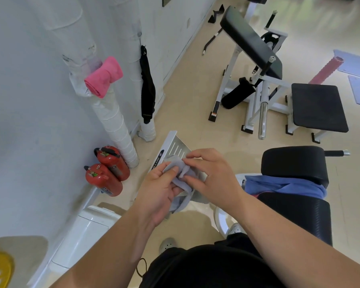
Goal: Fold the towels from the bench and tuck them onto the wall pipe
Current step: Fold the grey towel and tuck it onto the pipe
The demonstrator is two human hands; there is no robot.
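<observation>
Both forearms are reaching forward; left hand [159, 191] is gripping towel [181, 170], right hand [213, 175] is pinching it.

Bright, soft light, perhaps from upper right, glares off the floor [312, 23]; edges bend.

The grey towel [180, 174] and the pink towel [104, 76] are soft matt cloth, the wall pipe [115, 121] wears dull white wrapping, the floor [195, 90] is smooth and glossy.

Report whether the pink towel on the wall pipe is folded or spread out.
Folded. The pink towel is a compact, thick bundle wedged against the wall pipe, with no loose end hanging.
</observation>
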